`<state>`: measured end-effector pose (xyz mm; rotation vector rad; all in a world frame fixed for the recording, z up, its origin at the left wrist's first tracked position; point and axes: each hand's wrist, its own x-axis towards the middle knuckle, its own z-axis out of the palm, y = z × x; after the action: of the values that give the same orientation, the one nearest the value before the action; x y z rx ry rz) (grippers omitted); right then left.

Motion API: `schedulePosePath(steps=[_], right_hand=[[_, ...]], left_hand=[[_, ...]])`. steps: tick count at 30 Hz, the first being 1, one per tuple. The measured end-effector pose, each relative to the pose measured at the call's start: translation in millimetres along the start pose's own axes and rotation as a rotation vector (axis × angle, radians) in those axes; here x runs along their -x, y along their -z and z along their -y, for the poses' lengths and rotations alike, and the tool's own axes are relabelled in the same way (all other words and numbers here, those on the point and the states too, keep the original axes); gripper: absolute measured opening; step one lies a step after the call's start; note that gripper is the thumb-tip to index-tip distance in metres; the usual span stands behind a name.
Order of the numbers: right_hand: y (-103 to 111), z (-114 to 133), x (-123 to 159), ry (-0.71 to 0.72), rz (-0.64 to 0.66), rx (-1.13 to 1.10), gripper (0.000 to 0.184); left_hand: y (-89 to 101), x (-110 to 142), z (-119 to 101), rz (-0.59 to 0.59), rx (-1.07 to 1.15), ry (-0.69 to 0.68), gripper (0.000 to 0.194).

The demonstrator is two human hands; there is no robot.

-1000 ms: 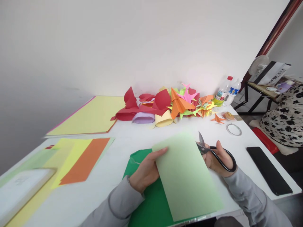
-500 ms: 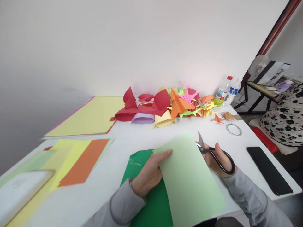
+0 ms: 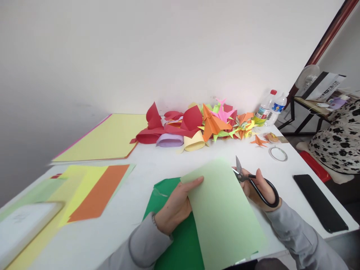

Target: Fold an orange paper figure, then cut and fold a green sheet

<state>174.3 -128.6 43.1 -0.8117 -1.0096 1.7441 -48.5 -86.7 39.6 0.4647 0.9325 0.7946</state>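
Observation:
My left hand grips the left edge of a pale green sheet of paper, fingers curled round it, and holds it tilted above a dark green sheet on the white table. My right hand is closed through the loops of black scissors. The blades are parted at the pale sheet's right edge, near its top corner.
Folded paper shapes in red, orange, pink and yellow are piled at the back by the wall. Yellow and orange sheets lie left. A tape ring, a black phone and two bottles are right. Another person in patterned clothes sits at far right.
The pale green sheet and my left hand have shifted slightly toward me and to the right. The scissors stay at the sheet's right edge, almost unmoved.

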Motion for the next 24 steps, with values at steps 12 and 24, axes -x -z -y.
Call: schedulePosePath(steps=[12,24], right_hand=[[4.6,-0.2,1.0,-0.041,-0.014,-0.011,0.091],[-1.3,2.1,0.5,-0.044,0.023,0.016,0.088]], left_hand=[[-0.5,0.1,-2.1,-0.057,0.022,-0.044,0.038],[-0.2,1.3,2.8,0.009,-0.030,0.003,0.044]])
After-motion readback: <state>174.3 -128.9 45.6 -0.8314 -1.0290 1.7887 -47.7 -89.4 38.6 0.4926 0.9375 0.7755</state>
